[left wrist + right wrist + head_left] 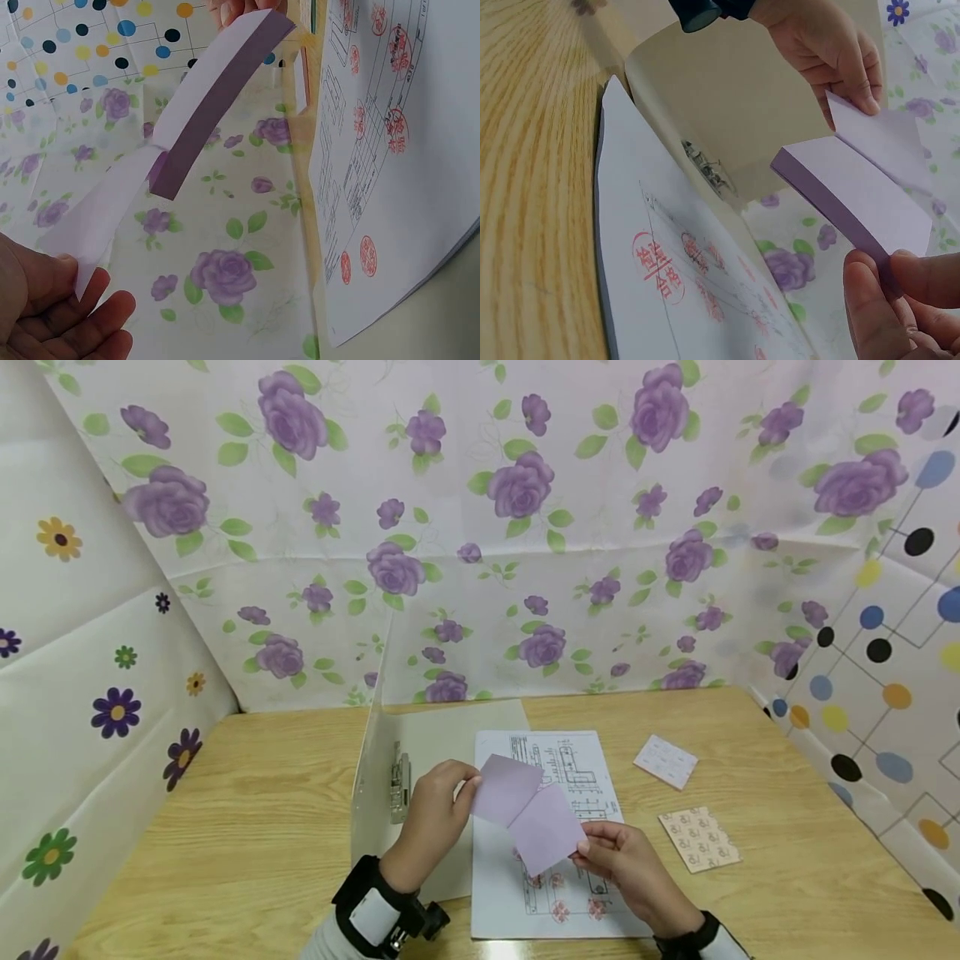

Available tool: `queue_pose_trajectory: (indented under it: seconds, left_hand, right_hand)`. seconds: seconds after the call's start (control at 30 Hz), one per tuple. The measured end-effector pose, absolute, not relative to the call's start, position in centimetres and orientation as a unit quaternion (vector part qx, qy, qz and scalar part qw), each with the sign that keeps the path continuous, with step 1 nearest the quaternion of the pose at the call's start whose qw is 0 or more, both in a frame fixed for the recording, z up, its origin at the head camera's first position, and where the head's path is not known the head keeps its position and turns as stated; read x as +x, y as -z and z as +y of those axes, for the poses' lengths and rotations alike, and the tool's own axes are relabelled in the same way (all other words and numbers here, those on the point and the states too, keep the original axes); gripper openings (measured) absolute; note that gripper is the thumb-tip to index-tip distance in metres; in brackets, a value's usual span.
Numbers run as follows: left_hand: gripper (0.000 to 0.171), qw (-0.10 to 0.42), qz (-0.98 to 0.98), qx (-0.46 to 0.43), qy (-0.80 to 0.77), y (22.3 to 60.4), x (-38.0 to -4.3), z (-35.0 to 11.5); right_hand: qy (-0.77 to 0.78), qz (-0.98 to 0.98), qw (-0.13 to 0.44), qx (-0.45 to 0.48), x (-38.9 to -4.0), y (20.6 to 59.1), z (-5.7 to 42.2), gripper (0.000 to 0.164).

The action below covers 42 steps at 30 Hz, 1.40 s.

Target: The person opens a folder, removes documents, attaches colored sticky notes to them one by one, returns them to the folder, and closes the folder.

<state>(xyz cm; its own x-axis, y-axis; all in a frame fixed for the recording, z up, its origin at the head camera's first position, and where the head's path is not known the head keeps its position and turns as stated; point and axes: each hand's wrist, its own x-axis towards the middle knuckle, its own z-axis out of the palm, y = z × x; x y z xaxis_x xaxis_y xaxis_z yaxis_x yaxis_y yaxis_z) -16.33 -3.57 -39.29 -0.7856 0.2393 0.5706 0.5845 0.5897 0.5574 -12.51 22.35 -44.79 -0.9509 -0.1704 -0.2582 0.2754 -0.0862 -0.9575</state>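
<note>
My left hand (433, 817) pinches a thin lilac sticky-note sheet (501, 787) by its edge, between thumb and fingers. By one corner my right hand (632, 870) grips the lilac sticky-note pad (547, 831), whose thick side (825, 208) shows in the right wrist view. Sheet and pad meet along an edge, the sheet bent away from the pad in the left wrist view. Both are held above printed drawing sheets (543, 922) with red stamps. Those papers overlap the right part of an opened lever-arch file (442, 735), its metal clip (401, 783) left of them.
Right of the papers lie a white patterned pad (666, 762) and a beige patterned pad (700, 839) on the wooden table (247, 827). The file's cover (369, 777) stands upright on the left. Flowered cloth (465, 527) hangs behind the table.
</note>
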Motion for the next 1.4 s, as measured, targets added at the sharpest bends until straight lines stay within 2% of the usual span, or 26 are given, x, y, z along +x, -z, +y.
queue_pose_trajectory:
  seconds: [0.5,0.73,0.87,1.13,1.4]
  left_hand:
    - [0.004,0.259,-0.852,-0.225,0.397,39.5,-16.7,-3.8]
    - [0.004,0.267,-0.854,-0.225,0.385,39.4,-16.7,-3.9]
    - [0.004,0.259,-0.858,-0.222,0.384,39.5,-16.6,-3.9]
    - [0.004,0.258,-0.859,-0.225,0.382,39.6,-16.6,-3.9]
    - [0.006,0.255,-0.858,-0.225,0.386,39.7,-16.6,-3.9]
  right_hand:
    - [0.716,0.682,0.135,0.07,-12.6,45.5,23.3,0.028]
    - [0.694,0.706,0.106,0.095,-12.6,45.7,23.8,0.029]
    - [0.685,0.711,0.08,0.133,-12.6,45.4,24.4,0.024]
    - [0.695,0.7,0.052,0.154,-12.6,45.2,28.1,0.024]
    - [0.698,0.687,0.021,0.202,-12.4,45.0,33.8,0.021]
